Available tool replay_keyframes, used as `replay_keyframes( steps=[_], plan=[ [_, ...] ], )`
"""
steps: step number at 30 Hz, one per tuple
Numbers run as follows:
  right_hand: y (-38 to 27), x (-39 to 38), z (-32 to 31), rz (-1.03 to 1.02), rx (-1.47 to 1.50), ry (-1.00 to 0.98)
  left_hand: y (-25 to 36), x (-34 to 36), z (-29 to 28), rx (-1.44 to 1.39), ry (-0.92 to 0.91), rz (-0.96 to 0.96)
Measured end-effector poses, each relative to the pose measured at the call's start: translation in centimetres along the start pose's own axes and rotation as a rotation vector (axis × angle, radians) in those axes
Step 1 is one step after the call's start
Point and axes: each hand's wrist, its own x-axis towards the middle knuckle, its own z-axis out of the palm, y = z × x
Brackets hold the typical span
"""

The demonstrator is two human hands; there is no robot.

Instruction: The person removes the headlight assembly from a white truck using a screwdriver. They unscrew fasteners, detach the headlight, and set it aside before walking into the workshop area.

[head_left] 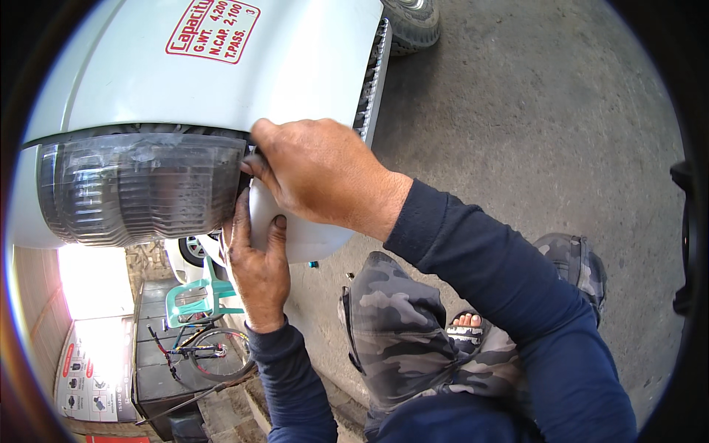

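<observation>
A clear ribbed headlight (140,188) sits in the front corner of a white vehicle (295,52). Beside the lamp is a rounded white corner panel (317,238), with a dark gap between the two. My left hand (258,277) grips the near edge of this panel, thumb on its white face and fingers along the lamp side. Over the gap at the lamp's upper right corner, my right hand (317,170) is closed in a pinch. Whatever lies between its fingertips is hidden.
A dark tyre (410,26) and a ridged metal step (373,81) show along the vehicle's side. Concrete floor (517,125) spreads to the right. At the lower left are a green plastic chair (199,295), a bicycle (210,351) and a printed board (92,369).
</observation>
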Motion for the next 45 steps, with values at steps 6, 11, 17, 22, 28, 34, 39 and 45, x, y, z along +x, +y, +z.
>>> replay_keyframes(
  steps=[6,11,17,22,28,34,39,45],
  plan=[
    [0.6,0.4,0.3,-0.276,0.096,0.305,-0.1,0.3,-0.6,-0.038,-0.023,-0.016],
    [0.1,0.3,0.6,-0.093,-0.046,0.121,-0.4,0.3,-1.1,-0.042,-0.035,-0.016],
    [-1.0,0.9,-0.3,-0.353,0.097,0.327,-0.7,0.4,-1.4,-0.035,-0.025,0.006],
    [-1.4,0.3,-0.7,0.144,-0.052,-0.139,-0.5,0.6,-1.5,-0.07,-0.042,0.002],
    [-1.4,1.0,-1.0,-0.384,0.016,0.311,-0.2,0.6,-1.8,-0.092,-0.052,-0.017],
    [-2.1,0.4,-2.2,0.154,-0.043,-0.152,-0.1,0.6,-2.4,-0.027,-0.075,-0.015],
    [-2.0,0.6,-1.8,-0.305,-0.019,0.183,-0.2,0.6,-3.2,0.002,-0.117,0.012],
    [-2.2,0.2,-1.0,0.1,-0.011,-0.069,-0.4,0.5,-3.2,0.03,-0.106,0.001]
  ],
)
